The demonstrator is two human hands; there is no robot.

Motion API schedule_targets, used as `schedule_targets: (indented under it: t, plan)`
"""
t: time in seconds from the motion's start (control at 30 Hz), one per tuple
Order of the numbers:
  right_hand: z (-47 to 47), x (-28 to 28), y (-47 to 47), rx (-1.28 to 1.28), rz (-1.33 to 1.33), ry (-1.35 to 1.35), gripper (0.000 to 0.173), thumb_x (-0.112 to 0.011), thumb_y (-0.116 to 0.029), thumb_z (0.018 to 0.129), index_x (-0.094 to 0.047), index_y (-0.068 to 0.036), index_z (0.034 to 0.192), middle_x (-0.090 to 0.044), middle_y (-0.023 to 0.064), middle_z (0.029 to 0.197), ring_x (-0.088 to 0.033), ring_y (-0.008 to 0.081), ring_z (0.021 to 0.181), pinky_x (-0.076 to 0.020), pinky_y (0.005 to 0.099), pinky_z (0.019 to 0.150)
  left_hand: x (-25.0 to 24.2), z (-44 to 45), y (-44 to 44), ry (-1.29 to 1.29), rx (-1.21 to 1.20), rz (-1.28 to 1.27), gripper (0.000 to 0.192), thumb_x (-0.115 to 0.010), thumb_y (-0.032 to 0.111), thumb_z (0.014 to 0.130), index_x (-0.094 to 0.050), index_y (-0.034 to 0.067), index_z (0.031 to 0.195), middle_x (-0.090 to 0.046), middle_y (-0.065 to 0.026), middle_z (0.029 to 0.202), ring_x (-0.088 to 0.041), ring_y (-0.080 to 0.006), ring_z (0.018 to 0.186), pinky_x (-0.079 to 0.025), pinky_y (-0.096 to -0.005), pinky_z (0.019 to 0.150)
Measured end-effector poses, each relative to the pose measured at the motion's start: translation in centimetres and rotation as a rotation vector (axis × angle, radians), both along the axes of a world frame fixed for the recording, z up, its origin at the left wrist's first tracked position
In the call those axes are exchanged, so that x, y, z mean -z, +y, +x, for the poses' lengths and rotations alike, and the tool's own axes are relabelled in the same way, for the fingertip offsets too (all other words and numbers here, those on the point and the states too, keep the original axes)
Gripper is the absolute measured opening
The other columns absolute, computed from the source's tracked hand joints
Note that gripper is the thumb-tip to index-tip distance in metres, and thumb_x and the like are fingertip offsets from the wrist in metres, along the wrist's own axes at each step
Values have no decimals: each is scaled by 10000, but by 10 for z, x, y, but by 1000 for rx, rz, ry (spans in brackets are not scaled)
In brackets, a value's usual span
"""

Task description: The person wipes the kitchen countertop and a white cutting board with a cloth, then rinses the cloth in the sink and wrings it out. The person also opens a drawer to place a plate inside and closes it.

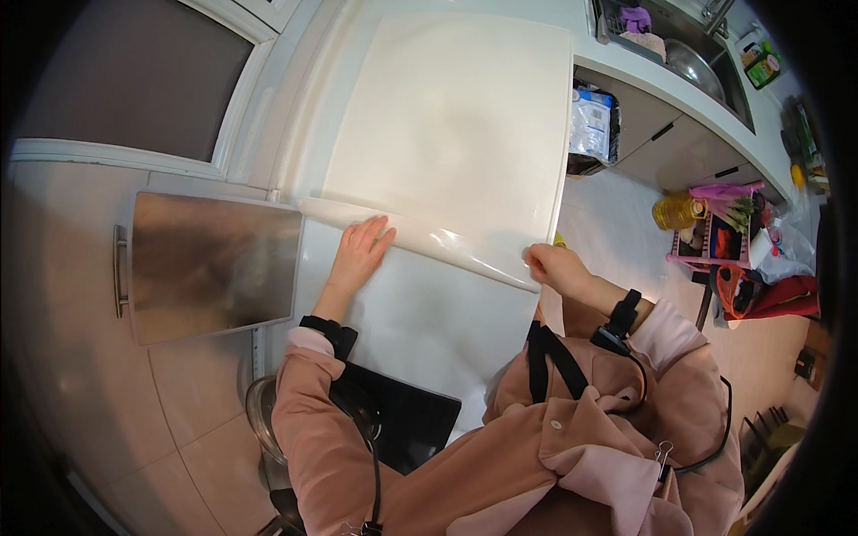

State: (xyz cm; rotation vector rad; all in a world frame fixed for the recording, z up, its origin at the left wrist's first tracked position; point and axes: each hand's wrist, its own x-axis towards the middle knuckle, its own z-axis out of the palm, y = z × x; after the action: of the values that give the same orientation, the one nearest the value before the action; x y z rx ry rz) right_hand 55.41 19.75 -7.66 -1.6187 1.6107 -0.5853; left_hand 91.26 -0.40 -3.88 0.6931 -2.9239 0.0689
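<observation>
A glossy off-white plastic mat [449,127] lies over the white countertop [429,315], its near edge curled back into a loose roll. My left hand [365,248] rests on that curled edge, fingers stretched over it and thumb apart. At the mat's near right corner, beside the counter's edge, my right hand [556,268] has its fingers curled in and pinches the edge. The fingertips of the right hand are partly hidden. A black cooktop [415,415] is set in the counter near my body, partly covered by my left sleeve.
A metal-fronted panel with a handle [214,268] stands along the left wall. A glass lid [263,415] is by my left elbow. To the right are a sink [690,67], a lined bin [591,127], an oil bottle [673,211] and a pink rack [714,258] with groceries.
</observation>
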Motion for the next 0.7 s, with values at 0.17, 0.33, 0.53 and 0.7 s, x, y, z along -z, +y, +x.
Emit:
schedule_targets:
  t: [0.17,0.33,0.53,0.7]
  plan:
    - [1,2,3,-30,-92,23,86,-585,-42,763,-526,-62,823,-589,128,778,-596,332,716,-473,405,624,4,-13,3,-2,-2,31,427,-652,29,710,-574,123,1119,-544,-66,1181,-478,-241,1185,-353,-455,1020]
    - [4,-3,-1,-201,-211,143,80,-615,-100,760,-569,-63,814,-574,112,768,-589,314,724,-473,396,635,8,-8,-7,-147,15,309,362,-666,5,665,-602,98,1009,-576,-61,1033,-540,-262,1055,-415,-421,933]
    - [31,-14,12,-435,-379,423,170,-657,-201,729,-590,-53,779,-546,77,834,-557,250,803,-446,353,696,11,-10,-8,-23,54,320,192,-666,28,670,-648,85,853,-616,-55,867,-574,-267,894,-463,-388,809]
    - [25,-12,13,-399,-299,523,141,-652,-172,691,-585,-73,767,-548,65,826,-565,242,807,-451,354,701,-5,-20,-15,-83,4,322,112,-654,78,717,-662,104,826,-607,-50,788,-581,-247,817,-480,-374,739]
